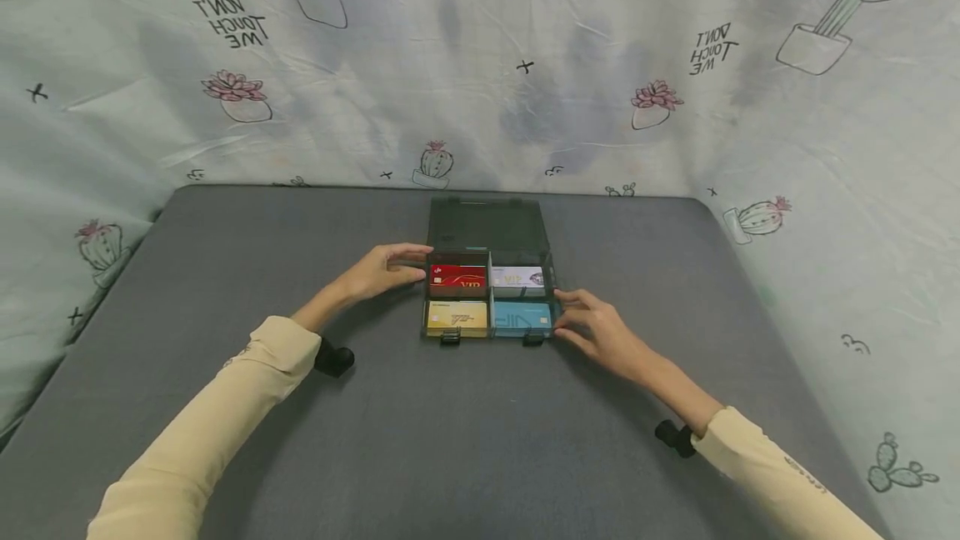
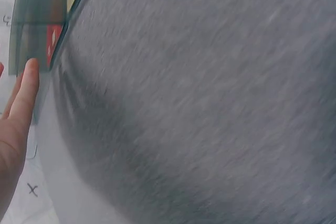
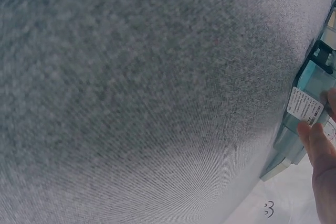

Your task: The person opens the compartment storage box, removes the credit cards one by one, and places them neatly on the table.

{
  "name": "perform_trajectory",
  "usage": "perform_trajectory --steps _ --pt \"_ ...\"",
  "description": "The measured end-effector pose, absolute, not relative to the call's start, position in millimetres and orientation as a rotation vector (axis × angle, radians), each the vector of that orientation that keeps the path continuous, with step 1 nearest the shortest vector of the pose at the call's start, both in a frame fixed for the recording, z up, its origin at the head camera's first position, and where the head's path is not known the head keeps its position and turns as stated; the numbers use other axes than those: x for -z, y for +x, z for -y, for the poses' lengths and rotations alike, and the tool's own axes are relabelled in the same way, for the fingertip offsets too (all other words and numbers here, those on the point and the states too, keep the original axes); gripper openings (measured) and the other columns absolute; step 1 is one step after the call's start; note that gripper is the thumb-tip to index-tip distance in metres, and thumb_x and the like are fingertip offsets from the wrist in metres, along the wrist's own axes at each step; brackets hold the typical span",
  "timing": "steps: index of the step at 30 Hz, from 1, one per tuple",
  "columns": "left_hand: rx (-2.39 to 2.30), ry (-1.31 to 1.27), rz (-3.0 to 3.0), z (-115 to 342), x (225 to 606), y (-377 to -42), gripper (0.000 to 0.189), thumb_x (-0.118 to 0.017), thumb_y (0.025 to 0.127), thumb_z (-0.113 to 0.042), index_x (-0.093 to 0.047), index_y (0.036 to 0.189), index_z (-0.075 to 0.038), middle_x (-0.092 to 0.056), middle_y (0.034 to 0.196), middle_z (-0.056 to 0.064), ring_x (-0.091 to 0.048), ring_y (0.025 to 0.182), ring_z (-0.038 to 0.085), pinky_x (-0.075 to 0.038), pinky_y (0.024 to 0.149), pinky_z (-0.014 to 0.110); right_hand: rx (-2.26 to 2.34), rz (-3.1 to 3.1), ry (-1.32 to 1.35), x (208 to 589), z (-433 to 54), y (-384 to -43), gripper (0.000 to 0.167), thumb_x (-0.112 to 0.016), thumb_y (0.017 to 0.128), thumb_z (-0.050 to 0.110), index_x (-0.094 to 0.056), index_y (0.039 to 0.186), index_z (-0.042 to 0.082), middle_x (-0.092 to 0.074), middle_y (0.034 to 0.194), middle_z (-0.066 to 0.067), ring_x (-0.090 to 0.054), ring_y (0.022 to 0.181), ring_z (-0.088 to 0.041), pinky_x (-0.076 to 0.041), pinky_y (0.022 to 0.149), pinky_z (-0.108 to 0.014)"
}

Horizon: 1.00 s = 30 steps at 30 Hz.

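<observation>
Head view: open card box [image 1: 490, 294] on the desk [image 1: 480, 440], long axis left-right, latches [image 1: 450, 338] near side, lid [image 1: 487, 225] swung away, left hand [image 1: 378, 272] and right hand [image 1: 602, 333] at its ends, fingers [image 1: 405, 252] parted; left wrist: box cropped at top, hand at left; right wrist: both cropped right, fingertips by a label [image 3: 305, 104], contact unclear.

The bare surface [image 1: 450, 440] near of the box [image 1: 491, 294] leaves room to pass, and the box lies open from above; the left hand [image 1: 381, 272] blocks its left, the right hand [image 1: 602, 332] its right, the opened lid [image 1: 487, 225] its far side
</observation>
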State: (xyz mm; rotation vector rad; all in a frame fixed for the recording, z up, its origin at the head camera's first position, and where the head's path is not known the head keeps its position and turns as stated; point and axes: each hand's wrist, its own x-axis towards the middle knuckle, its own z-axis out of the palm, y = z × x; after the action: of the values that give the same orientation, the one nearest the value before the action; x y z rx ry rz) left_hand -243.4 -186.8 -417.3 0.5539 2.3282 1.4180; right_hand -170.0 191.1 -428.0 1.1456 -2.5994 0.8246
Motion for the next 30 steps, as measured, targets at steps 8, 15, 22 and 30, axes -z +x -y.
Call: perform_trajectory --steps 8,15,22,30 --pt "-1.506 0.468 -2.273 184 418 -226 0.043 -0.058 0.097 -0.012 -0.049 0.138 -0.001 -0.046 0.141 0.021 -0.055 0.118 0.036 -0.045 0.095 0.051 -0.836 2.611 1.125 430 -191 -170 0.009 -0.077 0.078 0.001 -0.072 0.084 0.006 -0.056 0.122 -0.026 -0.062 0.101 -0.036 -0.055 0.074 -0.041" --pt "-1.365 0.438 -2.459 170 416 -224 0.036 -0.059 0.097 -0.018 -0.059 0.130 -0.005 -0.053 0.135 0.020 -0.061 0.108 0.035 -0.049 0.087 0.050 -0.834 2.648 1.094 429 -189 -168 0.009 -0.077 0.078 0.003 -0.072 0.084 0.008 -0.056 0.123 -0.025 -0.061 0.103 -0.035 -0.054 0.075 -0.043" --pt "-1.210 0.386 -2.560 158 413 -231 0.034 -0.062 0.095 -0.018 -0.063 0.126 -0.005 -0.052 0.132 0.023 -0.062 0.104 0.036 -0.052 0.080 0.045 -0.865 2.654 1.090 430 -189 -167 0.009 -0.076 0.079 0.002 -0.072 0.084 0.008 -0.056 0.124 -0.024 -0.060 0.104 -0.035 -0.054 0.075 -0.043" --pt "-1.084 0.412 -2.615 151 410 -235 0.041 -0.067 0.091 -0.023 -0.062 0.127 -0.003 -0.052 0.133 0.024 -0.057 0.112 0.036 -0.050 0.087 0.048 -0.854 2.634 1.098 432 -190 -168 0.009 -0.077 0.079 0.002 -0.072 0.084 0.008 -0.056 0.123 -0.025 -0.061 0.102 -0.034 -0.054 0.074 -0.043"
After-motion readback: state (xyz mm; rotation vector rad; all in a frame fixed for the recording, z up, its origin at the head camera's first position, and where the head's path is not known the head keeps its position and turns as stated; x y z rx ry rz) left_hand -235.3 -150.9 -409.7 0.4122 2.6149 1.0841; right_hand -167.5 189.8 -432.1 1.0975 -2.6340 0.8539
